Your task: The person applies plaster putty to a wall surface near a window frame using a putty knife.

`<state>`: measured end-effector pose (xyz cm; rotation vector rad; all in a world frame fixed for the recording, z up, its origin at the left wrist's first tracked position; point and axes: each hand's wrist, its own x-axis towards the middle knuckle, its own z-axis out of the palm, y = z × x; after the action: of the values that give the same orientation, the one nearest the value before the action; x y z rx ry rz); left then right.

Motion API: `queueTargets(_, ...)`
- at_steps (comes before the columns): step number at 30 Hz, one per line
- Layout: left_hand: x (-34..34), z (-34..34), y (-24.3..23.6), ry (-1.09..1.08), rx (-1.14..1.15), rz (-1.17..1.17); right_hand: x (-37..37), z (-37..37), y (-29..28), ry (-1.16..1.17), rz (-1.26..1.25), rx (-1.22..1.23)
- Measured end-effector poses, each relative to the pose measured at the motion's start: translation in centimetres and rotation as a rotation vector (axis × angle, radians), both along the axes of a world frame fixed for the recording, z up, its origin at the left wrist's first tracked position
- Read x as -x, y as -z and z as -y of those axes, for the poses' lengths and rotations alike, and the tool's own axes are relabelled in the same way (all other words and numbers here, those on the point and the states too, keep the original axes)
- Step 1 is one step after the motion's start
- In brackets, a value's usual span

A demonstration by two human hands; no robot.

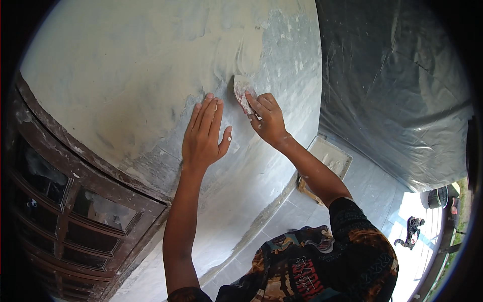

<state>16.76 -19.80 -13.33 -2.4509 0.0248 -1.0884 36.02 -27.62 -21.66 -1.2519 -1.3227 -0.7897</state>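
Note:
Before me rises a wall [151, 65], coated cream over its upper left and bare grey toward the right and below. My right hand [268, 118] grips a putty knife [243, 90], its blade smeared with white filler and close against the wall; whether the edge touches cannot be made out. To the left of it, my left hand [204, 136] lies flat by the ragged lower edge of the cream coat, fingers stretched out and thumb apart. Specks of filler stick to the fingers of both hands.
A brown framed window with glass panes [103, 206] borders the wall at left. Dark plastic sheeting [387, 90] hangs at right. Below my right forearm, a tray [329, 158] with pale material sits above the tiled floor [370, 191]. A dark bucket [437, 197] stands at far right.

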Motion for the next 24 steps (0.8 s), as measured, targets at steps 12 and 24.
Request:
queueTargets(12,0.1,0.0,0.1,0.014,0.007,0.026,0.9,-1.3,-0.6,0.075,-0.003,0.004)
queueTargets(24,0.0,-0.2,0.4,0.052,0.02,0.047,-3.7,-2.3,-7.5,0.229,0.033,-0.078)
